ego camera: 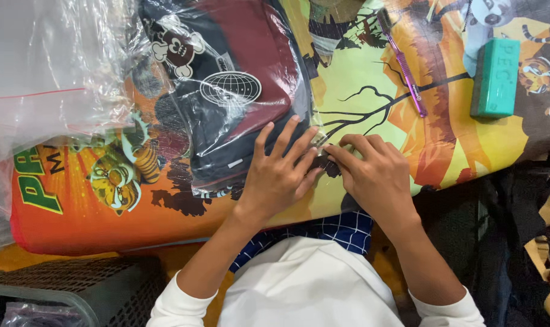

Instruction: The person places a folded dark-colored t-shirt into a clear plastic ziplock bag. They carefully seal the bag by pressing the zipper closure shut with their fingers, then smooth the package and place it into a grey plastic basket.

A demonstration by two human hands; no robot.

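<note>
Seen from the head camera, both hands meet at the near right corner of a clear plastic bag (pixel 226 103) holding a folded dark navy and maroon garment (pixel 238 72). The left hand (pixel 279 175) lies flat on the bag with fingers spread and extended, pressing the plastic down, probably to keep the package from sliding and to push air out. The right hand (pixel 375 175) has its fingers curled, the tips pinching the bag's edge just beside the left fingertips, as if flattening or sealing the flap; exactly what sits between the fingertips is hidden.

The package rests on a brightly printed cushion-like surface (pixel 372 97) in orange, yellow and green with cartoon animals, and lies toward its middle, reaching the far edge. Near the far right corner lie a purple pen-like tool (pixel 402 63) and, just beyond it, a teal rectangular block (pixel 496 77), well apart from the hands. Loose clear plastic bags (pixel 45 72) are heaped over the far left corner. Below the surface's near left edge sits a dark woven basket (pixel 75 287), and dark bags with tan straps (pixel 547 242) crowd the right side.
</note>
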